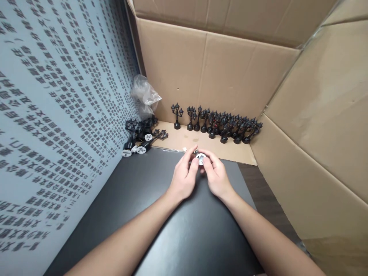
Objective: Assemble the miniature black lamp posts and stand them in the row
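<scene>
Between my two hands, above the dark mat, is a small round white base (201,156) with a greyish patch and dark marks on its face. It looks like the white undersides of the model street lamps (141,150) lying at the left. My left hand (184,176) grips it from the left, thumb at its edge and index finger stretched behind it. From the other side my right hand (217,177) holds it, with the thumb on its face. Something small and dark shows just behind it; whatever else the fingers cover is hidden.
Several black model street lamps (225,130) stand on a cardboard strip (198,143) at the back. A clear plastic bag (145,94) lies at the back left. Cardboard walls (224,69) rise behind and right; a printed panel (71,96) borders the dark mat (172,234) on the left.
</scene>
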The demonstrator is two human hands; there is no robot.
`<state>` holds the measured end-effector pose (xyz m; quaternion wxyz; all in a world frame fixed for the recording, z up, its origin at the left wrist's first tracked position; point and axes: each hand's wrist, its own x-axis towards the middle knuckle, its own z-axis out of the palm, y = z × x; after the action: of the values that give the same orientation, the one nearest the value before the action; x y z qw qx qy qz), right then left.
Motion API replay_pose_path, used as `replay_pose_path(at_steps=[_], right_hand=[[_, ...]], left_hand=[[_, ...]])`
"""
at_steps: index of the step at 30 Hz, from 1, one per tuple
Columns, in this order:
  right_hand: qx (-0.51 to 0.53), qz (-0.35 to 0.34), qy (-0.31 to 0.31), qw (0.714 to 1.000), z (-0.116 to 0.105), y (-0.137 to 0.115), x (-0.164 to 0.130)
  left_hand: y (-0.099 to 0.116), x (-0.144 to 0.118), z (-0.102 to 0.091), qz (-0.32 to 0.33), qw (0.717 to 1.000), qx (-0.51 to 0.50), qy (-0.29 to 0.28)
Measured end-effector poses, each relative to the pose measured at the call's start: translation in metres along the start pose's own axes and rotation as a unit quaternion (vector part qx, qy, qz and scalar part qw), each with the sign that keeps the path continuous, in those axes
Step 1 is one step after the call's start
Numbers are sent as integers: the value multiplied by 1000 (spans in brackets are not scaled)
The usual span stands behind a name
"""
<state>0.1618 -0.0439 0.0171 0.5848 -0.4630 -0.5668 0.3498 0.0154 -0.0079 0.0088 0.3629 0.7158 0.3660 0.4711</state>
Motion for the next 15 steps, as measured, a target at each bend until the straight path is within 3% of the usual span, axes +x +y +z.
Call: replay_pose_path(at_steps=[5, 15], right_hand=[[-68, -39, 35, 996, 10, -5, -2], [-49, -58, 84, 994, 16, 1, -2]], left_hand=[[4, -2, 2, -30, 999, 4, -24], [12, -2, 6, 4, 1000, -10, -20]])
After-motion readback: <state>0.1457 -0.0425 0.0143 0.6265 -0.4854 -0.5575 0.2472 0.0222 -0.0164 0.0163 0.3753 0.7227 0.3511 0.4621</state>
